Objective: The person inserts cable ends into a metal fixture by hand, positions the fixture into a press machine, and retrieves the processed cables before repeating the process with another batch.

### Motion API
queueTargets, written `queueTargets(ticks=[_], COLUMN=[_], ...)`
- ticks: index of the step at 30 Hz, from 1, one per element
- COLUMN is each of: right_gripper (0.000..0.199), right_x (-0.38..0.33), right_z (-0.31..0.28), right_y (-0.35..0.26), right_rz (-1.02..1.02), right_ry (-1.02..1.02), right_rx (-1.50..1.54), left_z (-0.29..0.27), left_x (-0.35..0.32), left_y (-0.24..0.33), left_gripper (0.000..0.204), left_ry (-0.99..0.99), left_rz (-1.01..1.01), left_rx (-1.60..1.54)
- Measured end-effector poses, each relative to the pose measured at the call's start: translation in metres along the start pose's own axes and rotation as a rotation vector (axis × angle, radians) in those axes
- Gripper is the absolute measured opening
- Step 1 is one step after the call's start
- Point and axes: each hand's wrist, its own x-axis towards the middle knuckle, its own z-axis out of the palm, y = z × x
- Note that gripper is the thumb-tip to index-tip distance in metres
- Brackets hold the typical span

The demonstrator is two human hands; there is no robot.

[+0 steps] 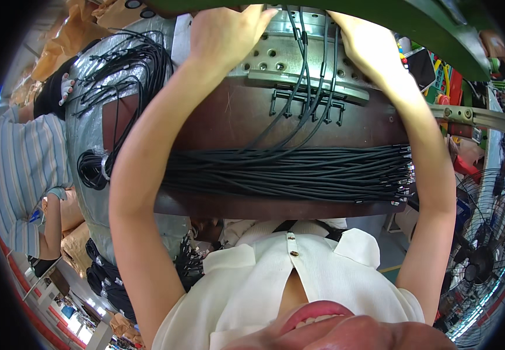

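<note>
My left hand point(229, 32) rests at the far left of a metal plate with holes point(258, 61), its thumb stretched toward the middle. My right hand point(364, 36) is at the plate's far right. The fingertips of both hands are hidden at the green machine's edge, so their grip does not show. Between them, several black cables point(306, 55) run over the plate and under the machine. They trail back over a row of small black hooked pieces point(308, 105) to a thick bundle of black cables point(287, 172) lying across the brown board point(211, 125).
A curved green machine body point(439, 35) overhangs the far side. Loose black cables point(147, 58) and a tied coil point(93, 169) lie on plastic sheeting at left. A co-worker's striped shirt point(31, 157) is beyond it. A black fan point(480, 262) stands at right.
</note>
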Motion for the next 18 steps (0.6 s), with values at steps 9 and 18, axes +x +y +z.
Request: queueTargets(ticks=[9, 18], right_gripper=[0.020, 0.031], right_x=[-0.015, 0.001], right_z=[-0.001, -0.006], right_y=[0.007, 0.012], right_rz=[-0.090, 0.218], right_ry=[-0.168, -0.074], right_rx=[-0.348, 0.324], left_z=[0.034, 0.046], left_x=[-0.002, -0.008], left_y=[-0.020, -0.032], left_gripper=[0.022, 0.018], left_ry=[-0.255, -0.122], left_rz=[-0.037, 0.182], left_rx=[-0.098, 0.059])
